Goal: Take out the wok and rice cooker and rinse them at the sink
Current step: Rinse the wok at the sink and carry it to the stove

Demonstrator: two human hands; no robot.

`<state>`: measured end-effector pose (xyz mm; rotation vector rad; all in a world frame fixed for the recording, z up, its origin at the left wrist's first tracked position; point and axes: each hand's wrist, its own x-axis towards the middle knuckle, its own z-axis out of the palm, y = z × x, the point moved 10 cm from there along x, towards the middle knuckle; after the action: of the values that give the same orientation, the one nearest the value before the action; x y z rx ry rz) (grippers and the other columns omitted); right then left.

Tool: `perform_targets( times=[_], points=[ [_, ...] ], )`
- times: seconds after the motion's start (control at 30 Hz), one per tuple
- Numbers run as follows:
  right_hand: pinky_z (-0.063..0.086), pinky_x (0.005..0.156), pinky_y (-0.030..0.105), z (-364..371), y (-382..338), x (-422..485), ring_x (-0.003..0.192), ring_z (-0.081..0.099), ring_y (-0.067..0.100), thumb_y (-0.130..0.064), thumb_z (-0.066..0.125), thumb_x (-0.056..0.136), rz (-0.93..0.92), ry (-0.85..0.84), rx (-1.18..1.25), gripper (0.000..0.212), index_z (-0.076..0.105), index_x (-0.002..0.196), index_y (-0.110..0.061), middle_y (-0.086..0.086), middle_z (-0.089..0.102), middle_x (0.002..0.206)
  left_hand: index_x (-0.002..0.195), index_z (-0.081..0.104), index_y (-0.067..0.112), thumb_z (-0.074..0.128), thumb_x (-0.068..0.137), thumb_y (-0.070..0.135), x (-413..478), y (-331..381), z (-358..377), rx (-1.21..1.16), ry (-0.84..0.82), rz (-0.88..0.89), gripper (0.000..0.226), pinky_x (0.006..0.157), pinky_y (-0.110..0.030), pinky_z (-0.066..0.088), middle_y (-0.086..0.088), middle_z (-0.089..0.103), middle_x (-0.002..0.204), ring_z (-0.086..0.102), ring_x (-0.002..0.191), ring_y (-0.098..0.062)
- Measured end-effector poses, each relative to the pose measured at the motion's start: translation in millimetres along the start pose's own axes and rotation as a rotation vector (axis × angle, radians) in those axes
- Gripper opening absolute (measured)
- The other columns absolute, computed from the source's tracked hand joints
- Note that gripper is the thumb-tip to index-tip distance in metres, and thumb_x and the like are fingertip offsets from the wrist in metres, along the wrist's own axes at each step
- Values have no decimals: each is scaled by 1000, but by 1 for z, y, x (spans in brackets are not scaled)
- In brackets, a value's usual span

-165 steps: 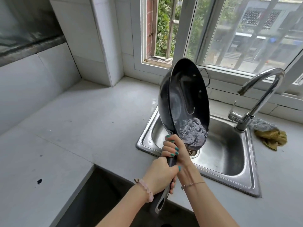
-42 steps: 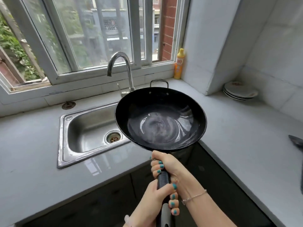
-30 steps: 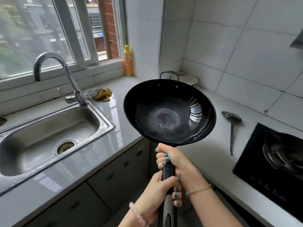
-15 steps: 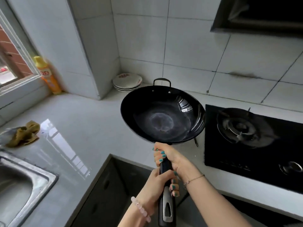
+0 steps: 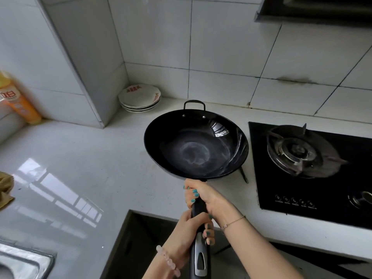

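A black wok (image 5: 196,146) with a wet, shiny inside is held level above the white counter (image 5: 84,158), just left of the gas stove (image 5: 310,170). Both hands grip its long black handle. My right hand (image 5: 203,198) is wrapped round the handle close to the bowl. My left hand (image 5: 189,230) grips the handle lower down, nearer the metal end with the hanging hole. A corner of the steel sink (image 5: 22,262) shows at the bottom left. No rice cooker is in view.
A stack of white plates (image 5: 140,97) sits in the back corner. An orange bottle (image 5: 16,97) stands at the left edge, a yellow cloth (image 5: 5,188) below it. A thin utensil handle (image 5: 243,176) pokes out under the wok. A range hood (image 5: 314,11) hangs above.
I have carried the wok from above the sink to the right, turned it level, and brought it beside the stove. Both hands have kept their grip on the handle.
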<state>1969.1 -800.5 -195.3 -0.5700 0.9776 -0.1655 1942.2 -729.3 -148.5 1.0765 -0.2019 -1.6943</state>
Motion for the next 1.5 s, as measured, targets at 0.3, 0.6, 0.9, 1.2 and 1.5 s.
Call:
perform_targets(
  times=[0.3, 0.6, 0.9, 1.2, 1.5],
  points=[
    [28, 30, 18, 1, -11, 19, 30, 24, 6, -2, 50, 79, -4, 31, 27, 41, 36, 44, -18, -7, 29, 38, 84, 43, 8, 46, 88, -4, 19, 10, -10, 8, -28, 2, 13, 40, -22, 40, -5, 42, 56, 40, 42, -11],
    [29, 30, 18, 1, -27, 39, 29, 25, 6, -4, 50, 81, -24, 53, 7, 46, 38, 39, -19, -7, 30, 38, 83, 43, 9, 54, 75, 3, 39, 24, -19, 46, -30, 19, 15, 41, -21, 41, -3, 41, 56, 39, 42, -10],
    [29, 31, 18, -6, -36, 50, 30, 25, 6, -4, 50, 79, -65, 80, -23, 48, 37, 36, -21, -7, 29, 38, 79, 42, 10, 53, 77, 2, 48, 30, -19, 70, -38, 35, 13, 41, -21, 39, -3, 40, 56, 39, 41, -9],
    [29, 31, 17, 7, -31, 56, 29, 26, 6, -3, 50, 79, -78, 59, -44, 51, 39, 33, -22, -7, 31, 37, 80, 43, 8, 56, 72, 5, 46, 31, -33, 72, -24, 42, 15, 40, -21, 40, -4, 40, 56, 39, 41, -10],
    [30, 32, 18, 3, -25, 59, 30, 27, 6, -3, 50, 78, -77, 77, -62, 50, 39, 34, -22, -7, 31, 38, 81, 44, 10, 55, 73, 6, 50, 23, -42, 121, -33, 32, 14, 43, -22, 41, -3, 42, 56, 41, 43, -10]
  ],
)
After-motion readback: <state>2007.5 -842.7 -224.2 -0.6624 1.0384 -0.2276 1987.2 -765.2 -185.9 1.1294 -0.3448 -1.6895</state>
